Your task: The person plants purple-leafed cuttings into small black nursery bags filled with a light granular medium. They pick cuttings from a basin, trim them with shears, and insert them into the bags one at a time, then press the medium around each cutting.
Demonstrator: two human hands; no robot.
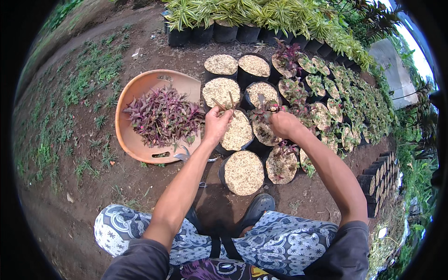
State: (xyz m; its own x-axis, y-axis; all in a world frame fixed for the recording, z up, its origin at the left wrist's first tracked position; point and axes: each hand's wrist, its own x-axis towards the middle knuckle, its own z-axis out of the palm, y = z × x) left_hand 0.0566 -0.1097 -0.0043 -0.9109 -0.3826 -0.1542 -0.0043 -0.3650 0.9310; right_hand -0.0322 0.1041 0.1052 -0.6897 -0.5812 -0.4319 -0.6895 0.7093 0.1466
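My left hand (217,123) pinches a couple of thin brown sticks (224,104) above a black grow bag topped with pale husk mulch (237,132). To its right, my right hand (285,124) is closed around the base of a dark purple-leaved cutting (261,111), over another mulched grow bag (265,133) whose surface shows a dark disturbed patch. My fingers hide the lower stem. Left of both hands, an orange plastic scoop basin (123,140) holds a heap of purple-leaved cuttings (164,115). Pruning shears (183,154) lie at its lower edge, partly behind my left forearm.
Mulched bags without plants (244,172) stand near my feet. Rows of planted bags (336,105) extend right. Striped-leaf plants in black bags (245,14) line the back. Smaller filled bags (376,178) stand far right. Weedy soil (77,101) lies left.
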